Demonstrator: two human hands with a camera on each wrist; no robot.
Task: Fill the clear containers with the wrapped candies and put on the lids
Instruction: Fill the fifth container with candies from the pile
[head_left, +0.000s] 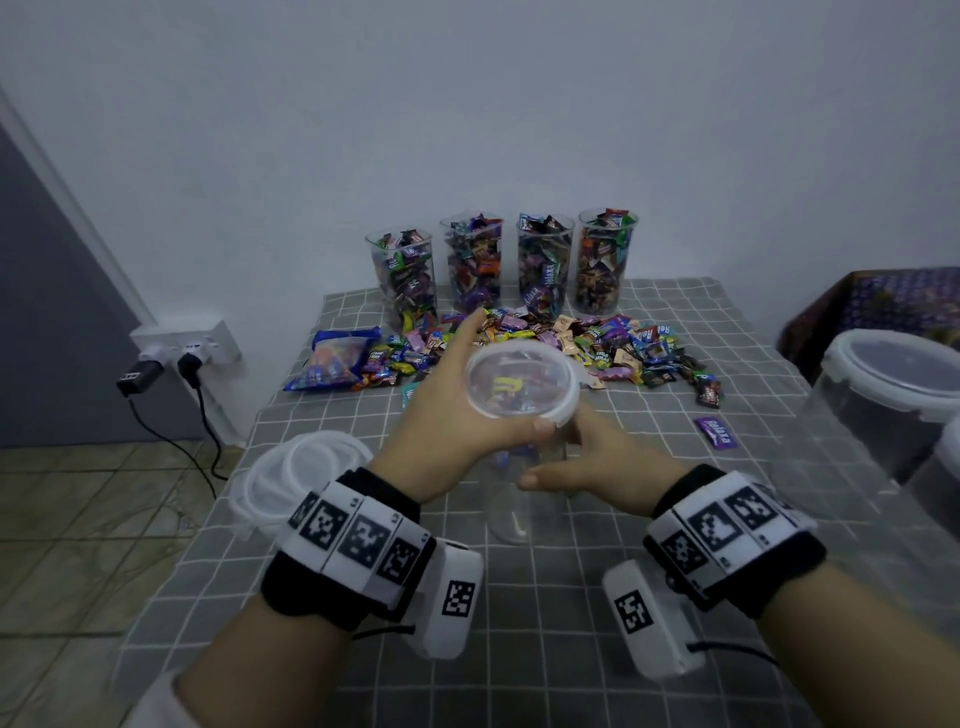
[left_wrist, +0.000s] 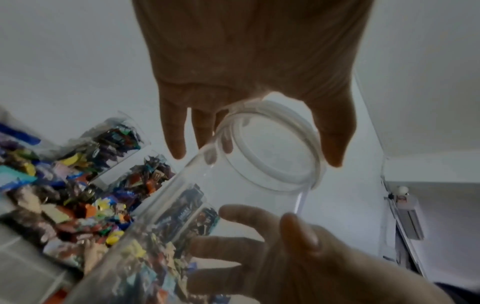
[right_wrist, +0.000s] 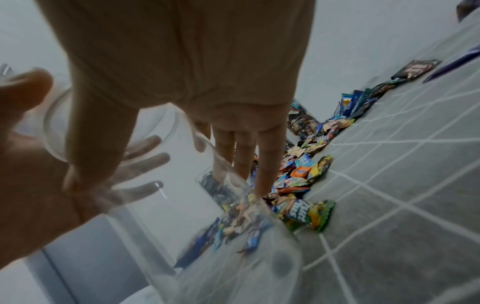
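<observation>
The left hand (head_left: 441, 395) is gripping a translucent lid (head_left: 521, 383) over an empty clear container (head_left: 524, 499) — the right hand (head_left: 597, 462), fingers spread, is steadying its wall; capping it now is risking sealing it unfilled.

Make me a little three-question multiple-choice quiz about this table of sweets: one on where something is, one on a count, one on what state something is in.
1. Where does the stack of spare lids lie?
A. left of the left hand
B. behind the filled containers
C. on the floor

2. How many candy-filled containers stand in the row by the wall?
A. two
B. four
C. six

3. What state is the container between the hands in?
A. brimful of candies
B. lying on its side
C. upright, apparently empty, with a lid at its mouth

Answers: 1 A, the lids sit near the cloth's left edge; 2 B, four show in the head view; 3 C, the left hand holds the lid there while the right hand steadies the wall.
</observation>
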